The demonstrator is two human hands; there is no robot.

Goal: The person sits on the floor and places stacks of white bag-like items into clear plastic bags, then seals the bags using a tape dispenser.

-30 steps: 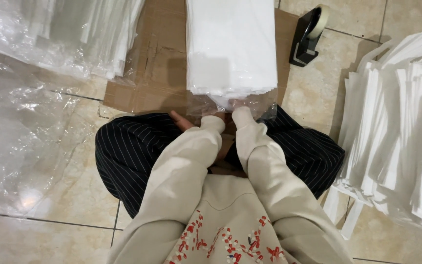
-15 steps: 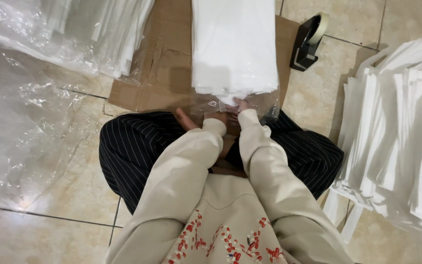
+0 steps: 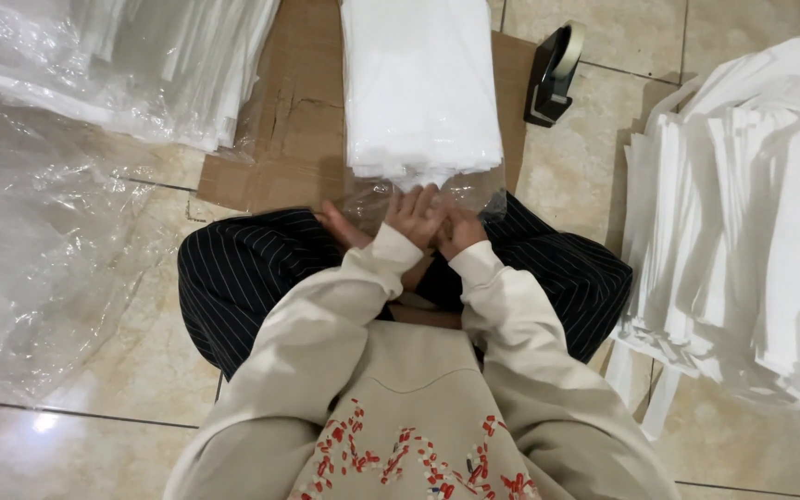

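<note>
Since the moment before, both hands had crept forward from the lap onto the near end of the bagged stack. The left hand [image 3: 416,215] lay spread on the loose clear plastic bag mouth [image 3: 474,190], and the right hand [image 3: 458,230] pressed beside it, touching; whether either pinched the film I could not tell. The white folded stack [image 3: 418,83] lay on the cardboard sheet [image 3: 280,139] on the floor, probably to keep it clean. A tape dispenser [image 3: 551,74] stood at the cardboard's right edge, within reach.

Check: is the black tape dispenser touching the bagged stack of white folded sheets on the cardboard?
Apart. The head view shows bare cardboard between the black tape dispenser and the bagged stack of white folded sheets.
</note>
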